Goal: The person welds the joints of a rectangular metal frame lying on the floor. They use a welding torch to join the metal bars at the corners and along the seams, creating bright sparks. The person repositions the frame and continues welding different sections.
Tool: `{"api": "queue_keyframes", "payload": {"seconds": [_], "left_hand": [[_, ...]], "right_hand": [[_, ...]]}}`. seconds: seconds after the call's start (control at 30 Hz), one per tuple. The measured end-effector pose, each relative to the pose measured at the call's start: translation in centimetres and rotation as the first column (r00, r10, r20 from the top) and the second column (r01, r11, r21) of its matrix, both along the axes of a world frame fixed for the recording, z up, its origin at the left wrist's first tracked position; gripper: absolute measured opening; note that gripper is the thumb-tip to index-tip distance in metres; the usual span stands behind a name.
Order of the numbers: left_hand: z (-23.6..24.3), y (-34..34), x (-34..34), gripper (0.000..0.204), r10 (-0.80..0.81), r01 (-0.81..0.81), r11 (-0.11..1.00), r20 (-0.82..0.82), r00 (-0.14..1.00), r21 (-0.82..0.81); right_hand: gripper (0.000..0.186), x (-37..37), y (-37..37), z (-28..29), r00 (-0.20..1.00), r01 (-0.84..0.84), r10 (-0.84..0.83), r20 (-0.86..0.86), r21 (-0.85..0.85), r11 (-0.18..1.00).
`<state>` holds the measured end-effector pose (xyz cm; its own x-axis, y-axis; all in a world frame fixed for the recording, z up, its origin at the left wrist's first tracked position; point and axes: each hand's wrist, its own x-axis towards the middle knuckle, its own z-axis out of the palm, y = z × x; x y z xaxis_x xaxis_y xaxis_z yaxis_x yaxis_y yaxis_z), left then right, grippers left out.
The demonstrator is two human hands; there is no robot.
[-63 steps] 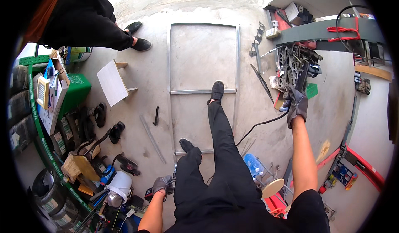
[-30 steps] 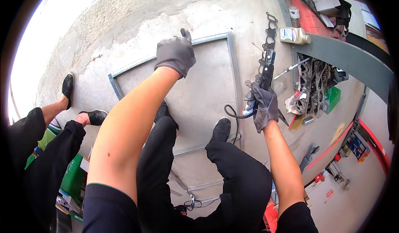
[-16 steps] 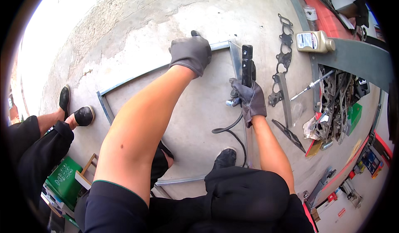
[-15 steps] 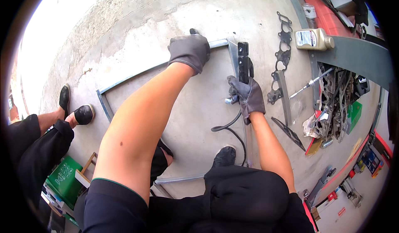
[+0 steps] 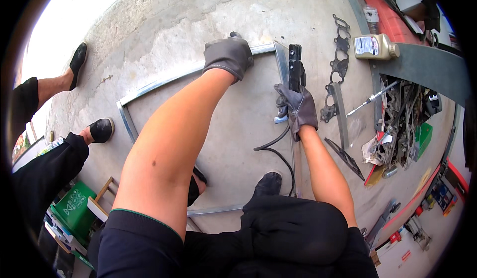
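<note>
A rectangular frame of silvery square metal tube point(image 5: 154, 88) lies on the concrete floor. My left hand point(image 5: 228, 58), in a grey work glove, is closed on its far rail, just left of the far right corner. Beside the right rail, my right hand point(image 5: 299, 108), also gloved, grips a black hand tool point(image 5: 294, 65) with a black cable point(image 5: 276, 142). The tool's long head points away from me, close to that corner. Its exact kind is unclear, and the glove hides most of its handle.
A co-worker's shoe point(image 5: 102, 130) is at the left, near a green box point(image 5: 74, 206). On the right lie a dark gasket point(image 5: 340, 67), a flat metal bar point(image 5: 340, 116) and a screwdriver-like tool point(image 5: 372, 99). A beige bottle point(image 5: 375, 46) stands by a grey beam point(image 5: 432, 69). My shoe point(image 5: 269, 184) is inside the frame.
The co-worker's farther foot has stepped away, toward the upper left. The black tool has turned slightly in my right hand. My left hand keeps its hold on the frame.
</note>
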<state>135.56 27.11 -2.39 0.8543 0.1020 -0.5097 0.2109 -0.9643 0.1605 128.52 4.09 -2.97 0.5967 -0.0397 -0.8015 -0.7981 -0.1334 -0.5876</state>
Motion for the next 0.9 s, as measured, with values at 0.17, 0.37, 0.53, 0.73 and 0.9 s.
{"api": "queue_keyframes", "payload": {"seconds": [0.17, 0.37, 0.53, 0.73, 0.9], "left_hand": [[-0.3, 0.5, -0.8, 0.057, 0.004, 0.000, 0.999, 0.081, 0.997, -0.054], [-1.7, 0.7, -0.6, 0.049, -0.016, 0.020, 0.999, 0.112, 0.994, -0.042], [-1.8, 0.6, -0.4, 0.045, 0.001, 0.003, 0.999, 0.077, 0.997, -0.045], [-0.6, 0.4, -0.4, 0.050, 0.003, -0.001, 0.999, 0.067, 0.998, -0.039], [0.3, 0.1, -0.2, 0.051, 0.032, -0.031, 0.999, 0.028, 0.999, -0.024]], "right_hand": [[0.033, -0.2, 0.1, 0.7, 0.998, 0.039, -0.040, 0.042, 0.009, 0.999], [0.035, -0.2, 0.2, 0.2, 1.000, -0.023, 0.023, -0.001, -0.040, 0.999], [0.036, 0.1, 0.1, -0.3, 1.000, -0.016, 0.016, 0.002, 0.027, 1.000], [0.034, -0.2, 0.0, -0.5, 1.000, -0.014, 0.014, 0.006, -0.009, 1.000], [0.036, -0.5, -0.3, -0.4, 0.996, 0.049, -0.049, 0.069, 0.004, 0.999]]}}
